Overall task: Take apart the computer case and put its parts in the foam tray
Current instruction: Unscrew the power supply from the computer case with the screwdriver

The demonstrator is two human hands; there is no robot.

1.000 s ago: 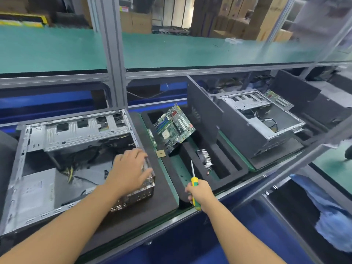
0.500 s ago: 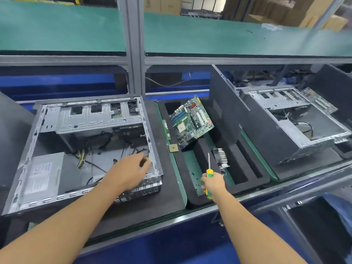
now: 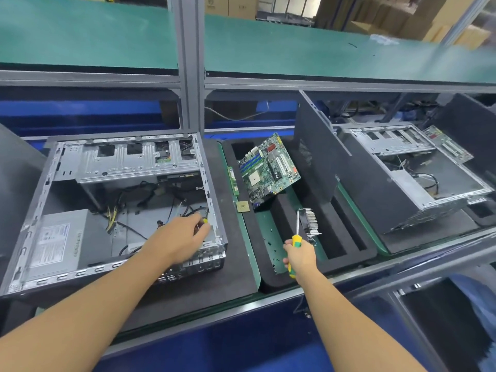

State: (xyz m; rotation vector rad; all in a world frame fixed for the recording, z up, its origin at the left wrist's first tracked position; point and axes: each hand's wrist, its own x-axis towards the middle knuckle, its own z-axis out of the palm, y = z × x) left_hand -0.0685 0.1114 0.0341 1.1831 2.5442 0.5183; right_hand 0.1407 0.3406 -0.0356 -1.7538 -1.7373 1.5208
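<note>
Since a second ago, the left hand (image 3: 179, 240) has left the near right corner of the computer case (image 3: 128, 162) and reached inside, up against its right wall.

Head view: the case lies open on its side on a dark mat (image 3: 237, 275) at the left, and the foam tray (image 3: 268, 281) sits just right of it. The left fingers are bent at a small yellow-tipped lead (image 3: 205, 220) by that wall; whether they actually pinch it cannot be told. The right hand (image 3: 300, 257) is wrapped round the handle of a screwdriver (image 3: 296, 237), shaft pointing far, over the tray's near part. A motherboard (image 3: 269, 170) and a heatsink (image 3: 311, 221) already rest in the tray.

The lead looks light and limp, and is best taken by its plug, not its wires. The case is stiff sheet steel, probably heavy with the power supply (image 3: 61, 242) still inside, so its folded rims are the place to hold.
</note>
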